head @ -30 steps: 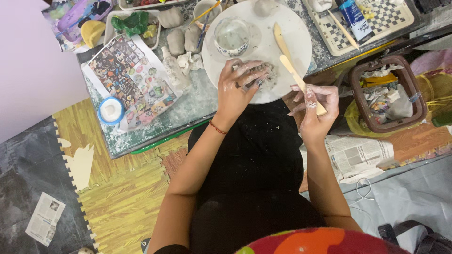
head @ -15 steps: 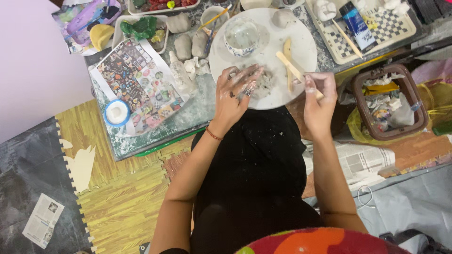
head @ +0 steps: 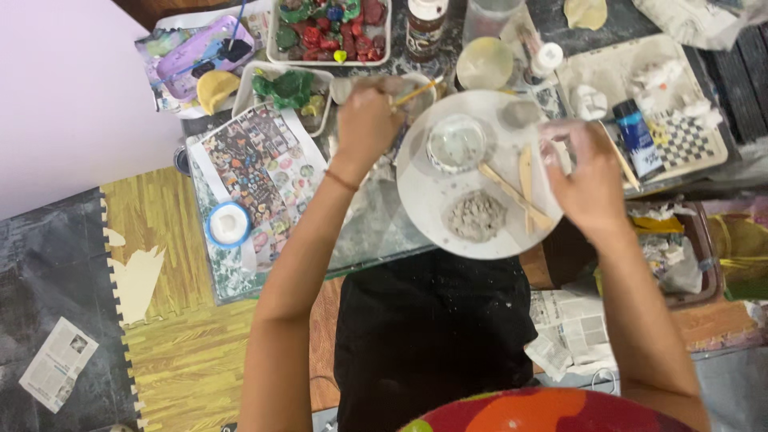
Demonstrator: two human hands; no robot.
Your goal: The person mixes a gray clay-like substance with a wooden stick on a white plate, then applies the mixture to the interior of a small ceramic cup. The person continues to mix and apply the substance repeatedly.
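Hands over my cluttered desk (head: pixel 376 232): my left hand (head: pixel 364 120) pinches a thin brush (head: pixel 416 94) far left of the round white board (head: pixel 424 200); my right hand (head: pixel 588 180), blurred, grip unclear, hovers nearer the clay lump (head: pixel 476 216), lying near-left of it

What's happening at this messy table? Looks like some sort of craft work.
A person sits over a table crowded with craft materials. Their left hand reaches forward, holding a thin stick over a small bowl beyond a round white board. Their right hand hovers at the board's right edge; whether it holds anything is too blurred to tell. On the board lie a grey clay lump, a small dish and wooden modelling tools. A tray of painted red and green pieces sits further back.
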